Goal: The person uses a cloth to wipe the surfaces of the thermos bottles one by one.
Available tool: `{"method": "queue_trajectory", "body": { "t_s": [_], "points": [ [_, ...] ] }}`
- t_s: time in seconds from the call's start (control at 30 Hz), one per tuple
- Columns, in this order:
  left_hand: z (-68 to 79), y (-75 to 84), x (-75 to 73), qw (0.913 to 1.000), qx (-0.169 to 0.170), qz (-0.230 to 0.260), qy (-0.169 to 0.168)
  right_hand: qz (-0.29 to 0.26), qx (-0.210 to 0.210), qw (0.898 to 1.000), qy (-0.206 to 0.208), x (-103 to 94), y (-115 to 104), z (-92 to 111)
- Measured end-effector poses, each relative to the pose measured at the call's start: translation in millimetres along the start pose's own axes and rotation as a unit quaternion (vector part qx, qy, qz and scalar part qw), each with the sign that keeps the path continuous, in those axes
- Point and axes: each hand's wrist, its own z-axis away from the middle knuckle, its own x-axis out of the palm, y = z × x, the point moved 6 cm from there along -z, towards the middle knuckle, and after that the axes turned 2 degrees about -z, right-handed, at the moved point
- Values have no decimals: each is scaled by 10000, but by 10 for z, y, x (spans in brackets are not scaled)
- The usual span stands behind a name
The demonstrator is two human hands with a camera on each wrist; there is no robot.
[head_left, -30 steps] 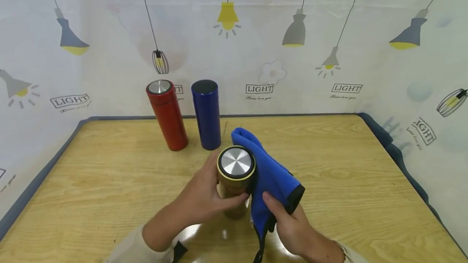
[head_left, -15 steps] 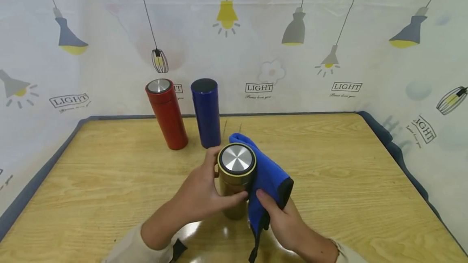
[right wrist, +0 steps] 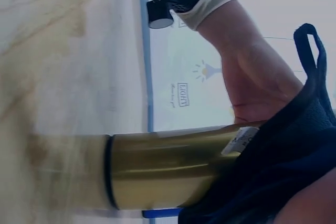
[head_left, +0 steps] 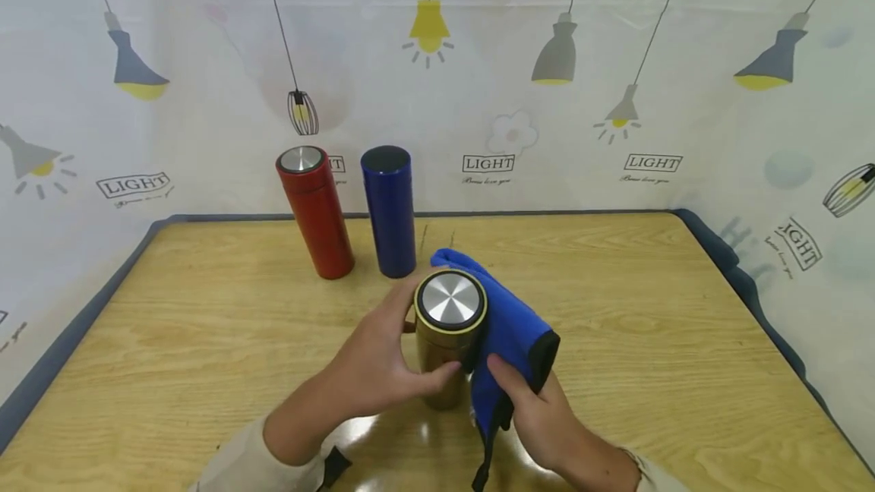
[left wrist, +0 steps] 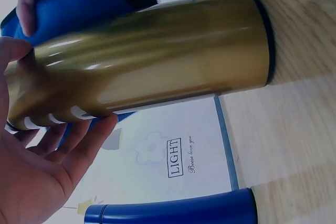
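Note:
A gold vacuum flask [head_left: 444, 340] with a silver lid stands upright near the middle front of the head view. My left hand [head_left: 376, 359] grips its upper part, thumb in front and fingers around the far side. In my right hand [head_left: 550, 420] is a blue cloth [head_left: 509, 321] with black edging and a hanging loop, pressed along the flask's right side. The left wrist view shows the gold body [left wrist: 173, 51] held by the curled fingers [left wrist: 86, 153]. From the right wrist, the cloth [right wrist: 283, 166] covers the flask's upper part.
Behind the hands, a red flask [head_left: 316, 219] and a dark blue flask [head_left: 390, 215] stand side by side on the wooden table [head_left: 219, 340]. A white backdrop [head_left: 465, 97] printed with lamps rises along the table's back and sides.
The cloth in my right hand moves slightly left and down the flask's side, then a little back to the right. My left hand keeps its grip on the gold flask.

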Motion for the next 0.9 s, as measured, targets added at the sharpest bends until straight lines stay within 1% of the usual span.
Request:
{"method": "queue_trajectory", "body": {
  "t_s": [0.07,0.13,0.17,0.23,0.3,0.37,0.43,0.5,0.53,0.57,0.63,0.7,0.8,0.87,0.9],
  "points": [
    [-4,14,5,9999,28,124,-64,-17,-477,9989,-24,-14,-49,13],
    [-6,23,10,9998,64,147,-98,1,-848,9964,-25,-25,-83,26],
    [-6,26,11,9998,74,147,-112,-29,-973,9952,-70,-23,-94,27],
    [-9,31,12,9998,98,124,-135,-100,-1049,9942,-202,-10,-98,25],
    [-13,32,13,9998,100,125,-156,-188,-869,9954,-348,13,-78,14],
    [-14,33,15,9997,92,126,-172,-221,-470,9978,-421,30,-42,-3],
    [-10,31,21,9997,83,124,-174,-118,-77,9991,-399,33,-10,-14],
    [-7,23,29,9998,42,121,-155,2,192,9993,-310,31,7,-27],
    [-4,15,34,9999,-7,106,-133,121,270,9993,-209,24,9,-33],
    [-1,4,40,9999,-80,72,-114,249,242,9993,-144,22,1,-41],
    [11,-25,56,9996,-277,5,-105,338,200,9992,45,14,-19,-54],
    [27,-58,70,9986,-506,-22,-119,419,46,9988,266,2,-56,-64],
    [52,-96,90,9968,-782,-3,-189,538,-539,9958,509,-20,-173,-82],
    [54,-106,97,9963,-831,56,-219,526,-1230,9894,558,-28,-298,-102],
    [51,-108,100,9963,-830,81,-232,525,-1604,9840,569,-28,-368,-112]
  ]
}}
